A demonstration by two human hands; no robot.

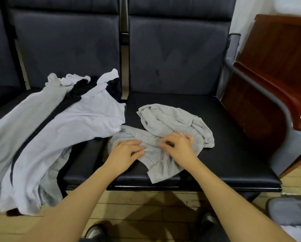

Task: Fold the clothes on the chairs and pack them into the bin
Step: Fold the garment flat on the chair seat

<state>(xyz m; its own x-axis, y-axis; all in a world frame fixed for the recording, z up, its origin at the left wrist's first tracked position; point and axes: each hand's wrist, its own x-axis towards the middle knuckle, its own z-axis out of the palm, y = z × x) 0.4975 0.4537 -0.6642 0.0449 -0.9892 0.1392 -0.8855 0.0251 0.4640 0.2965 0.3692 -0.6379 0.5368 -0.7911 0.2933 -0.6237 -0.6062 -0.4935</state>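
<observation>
The right-hand black seat (233, 145) is the working surface, and everything else sits relative to it. Draped over the neighbouring seat to its left, spilling toward the floor, lies the pale shirt pile (55, 130) with a dark garment (76, 95) running through it, seemingly waiting its turn. On the floor past the seat's front right corner sits a grey bin (289, 212) (only partly in view). On the seat itself, toward its left front, lies the crumpled grey garment (172, 123), probably laid there so it can be flattened before folding. The left hand (127, 151) rests on its left part, fingers fairly straight and close together, pinning the cloth. The right hand (179, 145) has curled fingers gathering a ridge of fabric at the middle.
</observation>
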